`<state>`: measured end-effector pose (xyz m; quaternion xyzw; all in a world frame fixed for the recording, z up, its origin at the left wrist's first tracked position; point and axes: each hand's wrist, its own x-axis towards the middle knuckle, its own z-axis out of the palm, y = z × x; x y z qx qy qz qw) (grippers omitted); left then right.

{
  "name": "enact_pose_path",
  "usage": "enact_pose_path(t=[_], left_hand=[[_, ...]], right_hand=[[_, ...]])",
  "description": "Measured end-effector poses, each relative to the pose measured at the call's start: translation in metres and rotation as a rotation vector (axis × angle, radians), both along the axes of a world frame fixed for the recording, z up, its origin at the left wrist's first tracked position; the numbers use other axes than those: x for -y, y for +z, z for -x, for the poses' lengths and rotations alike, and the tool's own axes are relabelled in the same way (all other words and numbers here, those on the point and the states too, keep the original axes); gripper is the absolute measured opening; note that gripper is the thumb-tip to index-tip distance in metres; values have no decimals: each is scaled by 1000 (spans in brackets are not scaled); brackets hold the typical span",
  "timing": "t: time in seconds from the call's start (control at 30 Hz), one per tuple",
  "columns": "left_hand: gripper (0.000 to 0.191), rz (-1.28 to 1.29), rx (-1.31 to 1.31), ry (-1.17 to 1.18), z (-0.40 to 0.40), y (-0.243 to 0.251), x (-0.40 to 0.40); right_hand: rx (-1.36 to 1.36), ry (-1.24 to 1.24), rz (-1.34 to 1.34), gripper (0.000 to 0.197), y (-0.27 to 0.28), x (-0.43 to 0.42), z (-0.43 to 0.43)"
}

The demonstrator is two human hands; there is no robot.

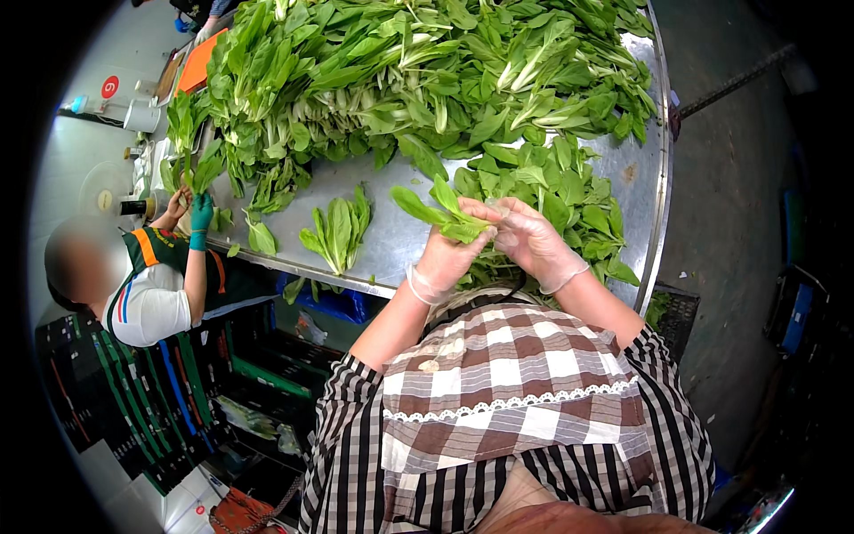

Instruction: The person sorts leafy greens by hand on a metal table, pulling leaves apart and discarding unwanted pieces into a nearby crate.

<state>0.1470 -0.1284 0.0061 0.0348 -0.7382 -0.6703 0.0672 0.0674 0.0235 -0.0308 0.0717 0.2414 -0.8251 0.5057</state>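
Observation:
My left hand (457, 250), in a clear plastic glove, grips a small bunch of leafy greens (434, 210) whose leaves point up and to the left. At the stem end, the gloved fingers of my right hand (530, 240) meet those of the left; whether they pinch a stem is hidden. Loose green leaves (567, 193) lie on the metal table (393, 180) just beyond and beneath my hands. A separate bunch of greens (339, 230) rests near the table's edge to the left.
A large heap of greens (400, 73) covers the table's far part. On the left, a co-worker (157, 280) with a teal glove holds greens. Stacked crates (160, 394) stand at lower left, and a dark crate (677, 320) sits on the floor beside the table's right edge.

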Motion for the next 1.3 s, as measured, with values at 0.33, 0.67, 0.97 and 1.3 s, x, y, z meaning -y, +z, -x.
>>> enact_pose_path(t=[0.33, 0.67, 0.97, 1.3], left_hand=[[18, 96, -41, 23, -19, 3, 2], [13, -504, 255, 357, -17, 4, 13], [19, -551, 298, 401, -4, -14, 20], [27, -542, 386, 161, 21, -21, -11]], right_hand=[[-896, 91, -557, 18, -1, 7, 19], [-647, 122, -680, 35, 3, 116, 101], [-757, 146, -663, 17, 10, 51, 75], [-1223, 177, -1020, 36, 20, -7, 8]])
